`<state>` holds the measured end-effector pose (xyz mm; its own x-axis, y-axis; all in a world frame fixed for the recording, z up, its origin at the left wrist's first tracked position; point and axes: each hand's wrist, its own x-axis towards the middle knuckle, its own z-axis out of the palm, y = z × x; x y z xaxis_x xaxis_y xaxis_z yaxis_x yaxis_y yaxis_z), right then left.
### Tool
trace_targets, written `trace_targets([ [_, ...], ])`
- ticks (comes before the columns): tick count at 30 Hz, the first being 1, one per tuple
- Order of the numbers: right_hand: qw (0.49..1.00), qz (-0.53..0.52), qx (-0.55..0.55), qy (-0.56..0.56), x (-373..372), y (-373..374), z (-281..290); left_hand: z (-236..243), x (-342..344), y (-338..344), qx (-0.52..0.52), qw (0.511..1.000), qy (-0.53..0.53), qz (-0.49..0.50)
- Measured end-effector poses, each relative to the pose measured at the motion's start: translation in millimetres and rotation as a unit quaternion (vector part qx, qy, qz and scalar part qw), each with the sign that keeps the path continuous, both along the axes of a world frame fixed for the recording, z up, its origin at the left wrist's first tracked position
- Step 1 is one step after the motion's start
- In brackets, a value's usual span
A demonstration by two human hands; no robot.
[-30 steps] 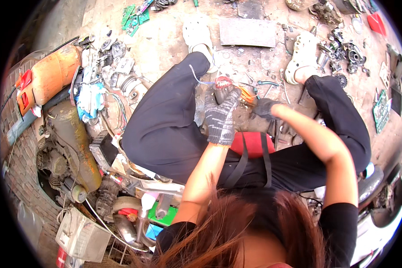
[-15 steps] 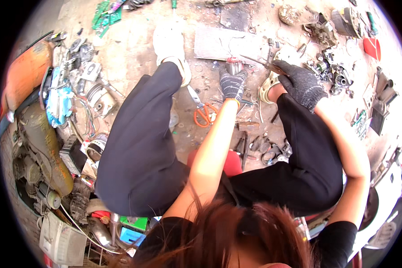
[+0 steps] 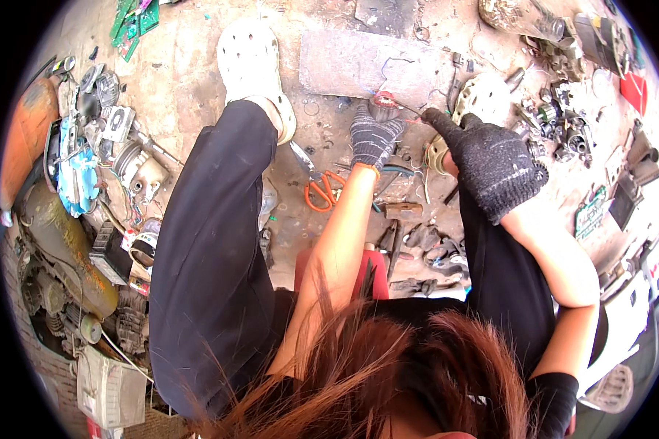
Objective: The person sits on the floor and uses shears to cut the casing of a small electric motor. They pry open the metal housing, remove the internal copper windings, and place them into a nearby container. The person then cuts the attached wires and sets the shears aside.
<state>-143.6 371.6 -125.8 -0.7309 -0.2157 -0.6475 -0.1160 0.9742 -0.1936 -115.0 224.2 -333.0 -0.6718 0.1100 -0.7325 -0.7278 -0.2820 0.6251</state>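
My left hand [image 3: 374, 136], in a grey striped glove, reaches forward to the ground and is closed on a small red-handled tool [image 3: 384, 99] at the edge of a grey slab [image 3: 344, 62]. My right hand [image 3: 487, 161], in a black glove, sits just right of it. Its fingertips are pinched on a thin wire [image 3: 410, 110] that runs toward the red tool. A loop of wire [image 3: 389, 67] lies on the slab beyond. Both forearms are bare.
Orange-handled scissors [image 3: 322, 192], a hammer [image 3: 403, 211] and pliers [image 3: 388, 245] lie between my knees, in front of a red stool [image 3: 305, 269]. White clogs [image 3: 252, 62] are on my feet. Scrap motors and parts pile up left [image 3: 88, 154] and right [image 3: 571, 124]; green circuit boards [image 3: 133, 20] lie far left.
Both hands moved from near my lap out to the ground by the grey slab, the left still carrying the red tool. The view tilted forward, so the scissors and hammer now show.
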Motion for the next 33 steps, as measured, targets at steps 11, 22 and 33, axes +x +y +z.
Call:
trace_targets([
  [11,0.999,-0.039,-0.028,0.007,4,6,-3,1,0,0,-0.003,1.000,-0.004,-0.010],
  [22,1.000,-0.027,-0.012,0.005,7,-10,-1,-3,0,2,-0.087,0.992,0.015,-0.088],
  [33,0.998,0.006,-0.017,0.060,-8,-38,-5,-72,13,-16,-0.246,0.952,0.129,-0.131],
])
